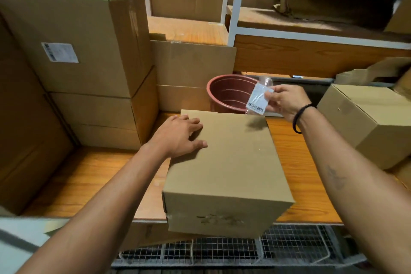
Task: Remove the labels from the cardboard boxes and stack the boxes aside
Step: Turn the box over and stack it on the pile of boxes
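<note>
Nearest, at the near edge of the table: plain brown cardboard box, top bare, scuffed patch on the near face. Keep left hand flat on its far-left top, fingers spread and relaxed, gripping nothing, only steadying. Just past the far-right corner, pinched between thumb and fingertips of right hand: peeled label, white, barcode along the lower edge, with clear film. Carry it over the red bin just behind and release cleanly, minding the adhesive. Then probably take the box with both hands. Farther left, on the stacked boxes: second label, not yet peeled.
</note>
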`<state>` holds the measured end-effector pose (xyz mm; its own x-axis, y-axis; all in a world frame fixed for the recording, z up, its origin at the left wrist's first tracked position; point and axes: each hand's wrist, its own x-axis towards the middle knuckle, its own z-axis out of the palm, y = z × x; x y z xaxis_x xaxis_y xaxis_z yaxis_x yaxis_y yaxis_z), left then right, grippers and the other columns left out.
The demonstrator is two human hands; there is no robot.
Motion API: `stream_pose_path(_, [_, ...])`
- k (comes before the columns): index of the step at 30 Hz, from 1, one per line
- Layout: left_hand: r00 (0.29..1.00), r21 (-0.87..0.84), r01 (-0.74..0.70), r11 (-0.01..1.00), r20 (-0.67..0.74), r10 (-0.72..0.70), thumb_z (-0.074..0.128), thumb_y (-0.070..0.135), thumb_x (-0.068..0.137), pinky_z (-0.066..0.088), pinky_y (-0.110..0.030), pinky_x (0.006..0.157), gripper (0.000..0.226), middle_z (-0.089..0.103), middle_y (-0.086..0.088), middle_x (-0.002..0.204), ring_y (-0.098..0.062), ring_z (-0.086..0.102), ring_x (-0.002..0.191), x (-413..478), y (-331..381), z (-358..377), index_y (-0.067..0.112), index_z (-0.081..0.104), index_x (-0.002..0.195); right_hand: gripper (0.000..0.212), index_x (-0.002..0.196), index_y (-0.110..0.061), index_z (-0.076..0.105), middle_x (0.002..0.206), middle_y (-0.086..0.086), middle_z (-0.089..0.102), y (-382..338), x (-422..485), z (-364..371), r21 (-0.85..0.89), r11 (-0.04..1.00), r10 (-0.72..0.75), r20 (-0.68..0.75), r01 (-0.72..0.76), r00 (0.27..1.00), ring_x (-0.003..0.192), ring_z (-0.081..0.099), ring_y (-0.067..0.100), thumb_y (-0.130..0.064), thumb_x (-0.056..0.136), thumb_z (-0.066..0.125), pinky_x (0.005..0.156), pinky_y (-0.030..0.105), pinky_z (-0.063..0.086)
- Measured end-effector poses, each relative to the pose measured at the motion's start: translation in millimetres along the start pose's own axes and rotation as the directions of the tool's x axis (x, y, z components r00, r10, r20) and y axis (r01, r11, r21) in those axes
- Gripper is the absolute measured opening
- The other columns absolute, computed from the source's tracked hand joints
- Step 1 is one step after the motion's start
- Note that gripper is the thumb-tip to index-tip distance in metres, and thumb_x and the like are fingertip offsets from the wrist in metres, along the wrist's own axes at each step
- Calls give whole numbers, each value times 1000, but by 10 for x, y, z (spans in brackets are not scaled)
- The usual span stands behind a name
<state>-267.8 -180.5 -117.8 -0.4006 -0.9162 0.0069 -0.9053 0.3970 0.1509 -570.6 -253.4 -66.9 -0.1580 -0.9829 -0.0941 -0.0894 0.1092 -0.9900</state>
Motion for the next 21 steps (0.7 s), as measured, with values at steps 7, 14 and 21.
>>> stream_pose_path(7, [974,-131,-176,976,118,192,50,63,91,3,-38,119,73,16,8,162,-17,6,150,404,282,-96,31,28,153,13,96,-2,64,92,14,72,167,352,86,109,982,160,-49,-154,986,81,73,23,6,86,65,60,31,60])
stream_pose_path(14, [977,-74,-153,985,141,162,43,70,89,0,-32,119,78,11,9,163,-14,3,150,553,233,67,34,21,154,27,104,1,67,95,17,73,158,1102,245,116,957,276,-70,-267,959,76,73,27,7,78,73,52,31,58])
stream_pose_path(21, [978,-72,-114,991,169,125,37,74,87,-5,-29,114,77,8,15,162,-11,0,150,557,246,53,41,16,153,57,124,5,48,107,17,70,222,1447,509,50,959,284,-156,-280,946,87,69,28,-5,77,79,74,38,61])
